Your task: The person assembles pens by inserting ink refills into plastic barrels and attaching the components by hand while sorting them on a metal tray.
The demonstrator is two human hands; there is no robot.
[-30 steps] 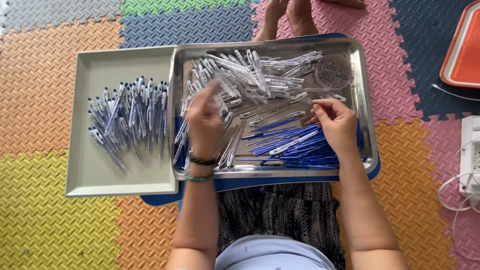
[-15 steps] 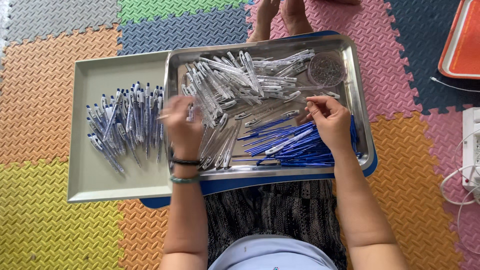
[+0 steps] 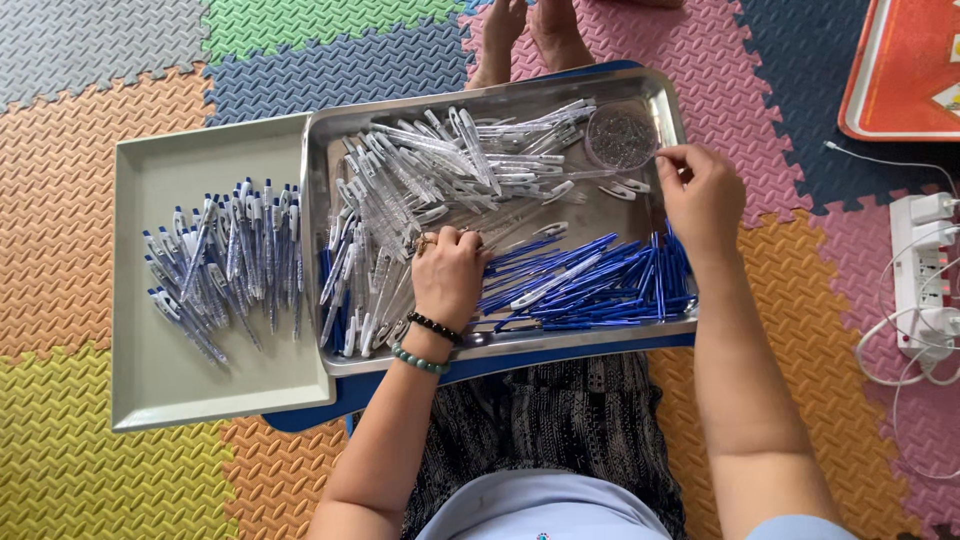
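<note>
1. At the bottom centre of the frame, the steel tray (image 3: 500, 352) rests across the person's lap, its near rim just above the patterned cloth
2. Just past that rim, the left hand (image 3: 447, 275) lies curled, knuckles up, where the clear pen barrels (image 3: 420, 170) meet the blue refills (image 3: 590, 285); its fingertips are hidden, so I cannot tell whether it grips anything
3. Centre left, the grey tray (image 3: 160, 380) touches the steel one and holds a loose pile of assembled pens (image 3: 225, 260)
4. Upper right in the steel tray, the right hand (image 3: 703, 195) has thumb and fingertips pinched together at the edge of the small round dish (image 3: 621, 137); what they pinch is too small to tell
5. The step looks like gathering parts for one pen: a small piece from the dish, a barrel or refill under the left hand
6. Next calls for a fine pinch and bringing both hands together to line the parts up
7. Far top, bare feet (image 3: 530, 30) rest on the foam mat (image 3: 120, 60)
</note>
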